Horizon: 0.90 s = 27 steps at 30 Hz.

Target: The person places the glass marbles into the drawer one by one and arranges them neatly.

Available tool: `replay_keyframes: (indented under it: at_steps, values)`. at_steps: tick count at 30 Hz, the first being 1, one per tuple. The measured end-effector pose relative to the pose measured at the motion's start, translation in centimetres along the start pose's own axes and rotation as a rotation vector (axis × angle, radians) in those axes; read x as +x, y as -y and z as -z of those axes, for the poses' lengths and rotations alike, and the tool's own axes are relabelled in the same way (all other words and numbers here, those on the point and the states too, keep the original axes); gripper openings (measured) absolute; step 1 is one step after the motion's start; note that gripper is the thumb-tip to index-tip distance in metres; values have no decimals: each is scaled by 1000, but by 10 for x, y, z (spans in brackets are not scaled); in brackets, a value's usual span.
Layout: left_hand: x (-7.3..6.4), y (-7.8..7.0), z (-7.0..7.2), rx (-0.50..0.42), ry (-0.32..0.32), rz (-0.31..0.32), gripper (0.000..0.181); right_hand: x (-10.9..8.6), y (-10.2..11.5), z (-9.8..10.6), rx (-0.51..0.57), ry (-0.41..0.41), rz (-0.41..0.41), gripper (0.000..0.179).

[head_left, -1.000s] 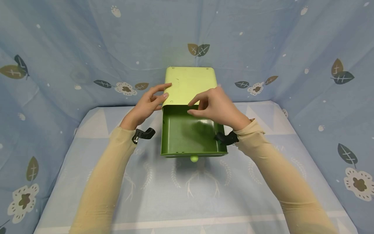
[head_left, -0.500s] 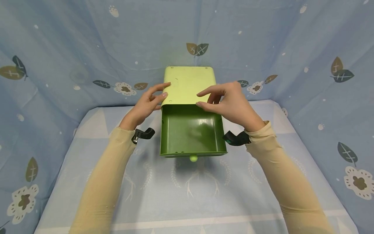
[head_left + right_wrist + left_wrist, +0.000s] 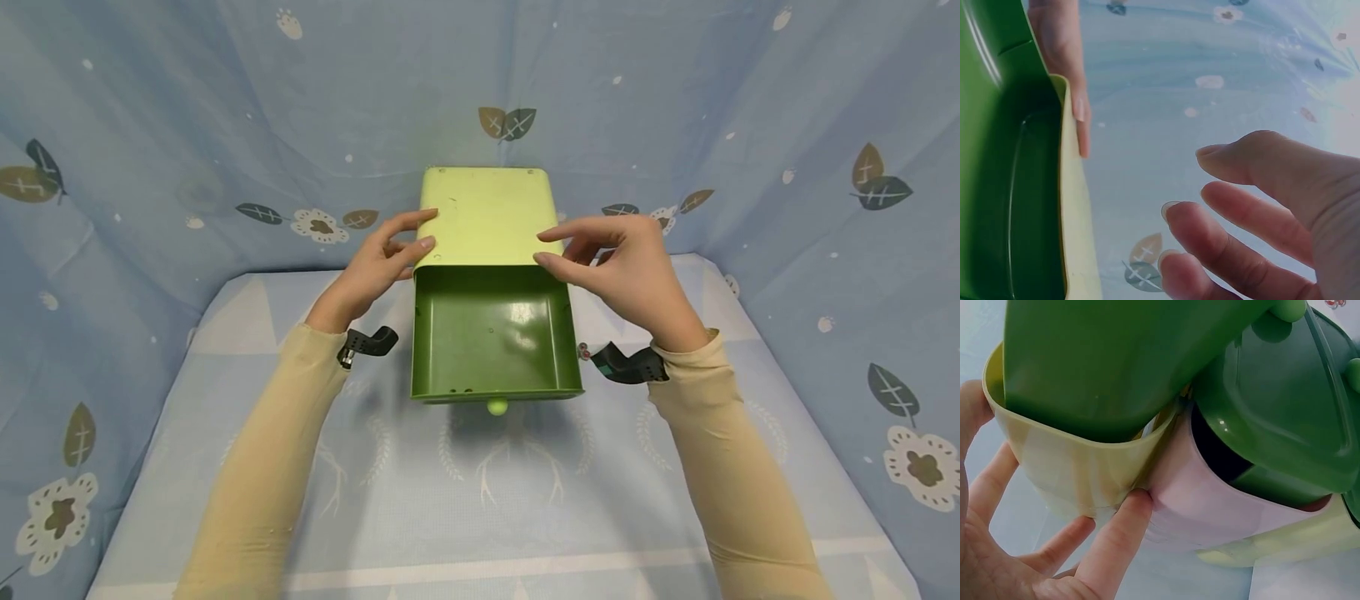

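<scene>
A drawer cabinet with a yellow-green top (image 3: pixel 487 217) stands against the back curtain. Its top dark green drawer (image 3: pixel 491 333) is pulled out, with a round light-green knob (image 3: pixel 497 407) at the front. I see nothing lying inside. My left hand (image 3: pixel 375 265) rests on the cabinet's left side and top edge, fingers spread. In the left wrist view its fingertips touch the yellow casing (image 3: pixel 1072 469) and reach the pink casing (image 3: pixel 1210 506) beneath. Above the cabinet's right front corner, my right hand (image 3: pixel 626 262) hovers with bent fingers apart, holding nothing; the right wrist view shows it apart from the casing.
Lower dark green drawers (image 3: pixel 1291 419) show in the left wrist view. A small reddish thing (image 3: pixel 583 352) lies just right of the drawer. Pale blue patterned cloth (image 3: pixel 465 517) covers the table, and blue curtains (image 3: pixel 360 100) enclose it at the back and sides.
My right hand has moved rightward from over the drawer to the cabinet's right front corner, uncovering more of the drawer and the small reddish thing. The left hand has stayed in place.
</scene>
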<state>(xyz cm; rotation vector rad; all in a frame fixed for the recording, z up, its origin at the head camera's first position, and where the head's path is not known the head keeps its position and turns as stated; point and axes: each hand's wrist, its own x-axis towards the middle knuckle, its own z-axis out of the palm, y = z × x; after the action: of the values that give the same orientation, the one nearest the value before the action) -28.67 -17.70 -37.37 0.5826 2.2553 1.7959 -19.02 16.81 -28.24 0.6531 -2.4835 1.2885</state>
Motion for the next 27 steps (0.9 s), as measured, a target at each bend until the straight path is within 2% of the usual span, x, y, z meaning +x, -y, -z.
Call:
replay_keyframes:
  at_steps: [9,13,20,27]
  values:
    - [-1,-5,0,22,10,-5,55,-15,-2,10,3,-67,-24,17]
    - [-2,-6,0,37,18,-14,55,-20,-5,13,25,-90,-59,17]
    - [-1,-6,0,54,34,-10,55,-31,-9,22,102,-111,-97,24]
    - [-1,-3,1,44,36,-12,55,-48,-21,23,192,-175,-122,26]
